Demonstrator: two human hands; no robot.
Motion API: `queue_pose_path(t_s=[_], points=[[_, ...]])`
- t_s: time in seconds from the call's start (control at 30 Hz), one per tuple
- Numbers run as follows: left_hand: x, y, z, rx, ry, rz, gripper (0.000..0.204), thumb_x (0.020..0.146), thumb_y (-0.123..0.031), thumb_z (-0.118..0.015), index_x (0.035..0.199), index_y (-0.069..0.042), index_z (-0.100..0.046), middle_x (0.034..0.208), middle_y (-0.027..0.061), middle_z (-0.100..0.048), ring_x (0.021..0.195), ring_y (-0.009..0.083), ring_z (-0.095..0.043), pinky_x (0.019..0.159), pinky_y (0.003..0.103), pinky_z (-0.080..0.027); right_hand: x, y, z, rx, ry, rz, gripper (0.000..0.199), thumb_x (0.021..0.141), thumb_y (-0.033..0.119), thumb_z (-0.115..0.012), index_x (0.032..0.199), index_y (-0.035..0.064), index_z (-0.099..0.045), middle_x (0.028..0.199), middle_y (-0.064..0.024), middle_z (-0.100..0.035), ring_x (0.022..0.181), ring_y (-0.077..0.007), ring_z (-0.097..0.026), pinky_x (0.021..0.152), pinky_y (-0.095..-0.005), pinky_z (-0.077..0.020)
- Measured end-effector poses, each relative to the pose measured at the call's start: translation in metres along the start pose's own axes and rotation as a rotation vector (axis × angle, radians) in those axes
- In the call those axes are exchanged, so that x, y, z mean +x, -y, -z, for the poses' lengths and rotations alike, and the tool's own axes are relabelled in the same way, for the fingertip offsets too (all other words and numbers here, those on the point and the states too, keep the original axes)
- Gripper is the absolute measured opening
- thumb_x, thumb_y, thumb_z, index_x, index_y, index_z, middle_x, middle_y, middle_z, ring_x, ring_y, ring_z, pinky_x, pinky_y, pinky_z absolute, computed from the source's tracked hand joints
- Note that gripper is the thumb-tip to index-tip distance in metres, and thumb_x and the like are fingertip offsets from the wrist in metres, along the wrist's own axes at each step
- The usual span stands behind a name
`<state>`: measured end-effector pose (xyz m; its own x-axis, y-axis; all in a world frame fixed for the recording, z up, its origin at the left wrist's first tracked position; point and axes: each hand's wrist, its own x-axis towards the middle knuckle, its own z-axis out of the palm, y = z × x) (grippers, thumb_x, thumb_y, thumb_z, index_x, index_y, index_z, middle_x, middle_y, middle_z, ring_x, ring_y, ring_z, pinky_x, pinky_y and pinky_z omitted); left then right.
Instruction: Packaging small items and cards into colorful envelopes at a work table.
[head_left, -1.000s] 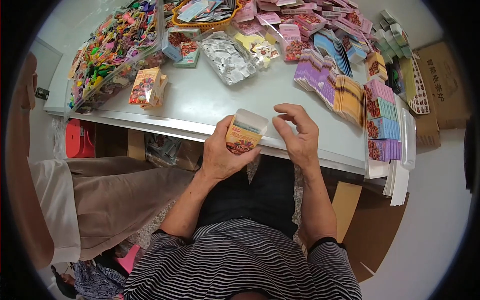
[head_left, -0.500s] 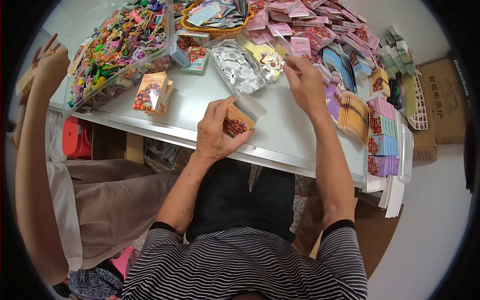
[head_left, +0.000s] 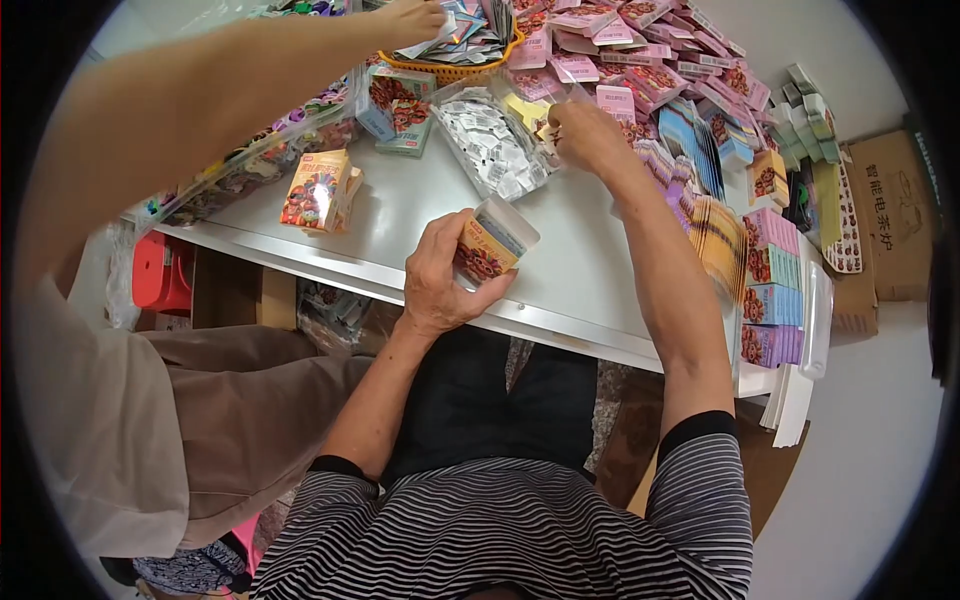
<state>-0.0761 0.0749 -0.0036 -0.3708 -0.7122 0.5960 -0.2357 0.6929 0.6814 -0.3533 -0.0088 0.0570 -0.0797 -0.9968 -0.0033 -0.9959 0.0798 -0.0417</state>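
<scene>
My left hand (head_left: 432,282) is wrapped round a small yellow-orange carton (head_left: 484,253) with cartoon figures on it. The carton is tilted, and its pale top flap (head_left: 515,222) stands up, turned to the right. Farther off, my right hand (head_left: 588,138) reaches to the right end of a clear plastic container, its fingers bent together over yellow paper pieces (head_left: 527,112). What those fingers hold, if anything, is hidden. White sachets (head_left: 492,145) fill the near part of that container. On the table to the left stand similar yellow-orange cartons (head_left: 317,192).
From the left, a co-worker's arm (head_left: 200,90) crosses over a bin of colourful small toys (head_left: 255,160) to a yellow basket (head_left: 450,70) of shiny cards. Pink cartons (head_left: 650,80) are heaped at the back. Flattened cartons (head_left: 715,240) and stacked boxes (head_left: 770,290) line the right side.
The co-worker's arm has swung from the far left to the basket. My right hand has come down onto the yellow pieces. My left hand still holds the carton, with the view shifted slightly.
</scene>
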Motion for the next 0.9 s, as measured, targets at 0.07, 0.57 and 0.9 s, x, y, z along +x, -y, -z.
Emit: queue_pose_path(t_s=[0.07,0.57,0.9], points=[[0.0,0.001,0.001,0.017,-0.009,-0.027,0.08,0.066,-0.026,-0.091,0.131,0.0,-0.054,0.115,0.018,-0.064,0.1,0.0331,-0.066,0.083,0.04,-0.058,-0.002,-0.001,0.0,0.035,-0.076,0.008,0.022,0.082,0.012,-0.068,0.103,0.0079,-0.074,0.102,-0.0178,-0.072,0.102,-0.0362,-0.068,0.085,-0.0466,-0.0543],[0.0,0.0,-0.003,0.039,-0.028,-0.04,0.079,0.066,-0.026,-0.092,0.13,-0.001,-0.054,0.114,0.0181,-0.064,0.099,0.0337,-0.066,0.083,0.04,-0.057,-0.055,-0.025,0.037,1.07,-0.232,-0.092,0.025,0.096,0.026,-0.072,0.096,0.0015,-0.073,0.075,0.0022,-0.064,0.064,-0.0039,-0.054,0.057,-0.0191,-0.0428],[0.001,-0.005,-0.002,0.027,-0.016,0.014,0.077,0.067,-0.026,-0.091,0.13,-0.001,-0.054,0.112,0.0179,-0.063,0.097,0.0324,-0.067,0.081,0.04,-0.057,-0.06,-0.009,0.016,0.795,-0.522,-0.096,0.031,0.096,0.026,-0.069,0.096,-0.0049,-0.073,0.079,-0.0063,-0.073,0.068,-0.0082,-0.06,0.058,-0.0251,-0.0463]])
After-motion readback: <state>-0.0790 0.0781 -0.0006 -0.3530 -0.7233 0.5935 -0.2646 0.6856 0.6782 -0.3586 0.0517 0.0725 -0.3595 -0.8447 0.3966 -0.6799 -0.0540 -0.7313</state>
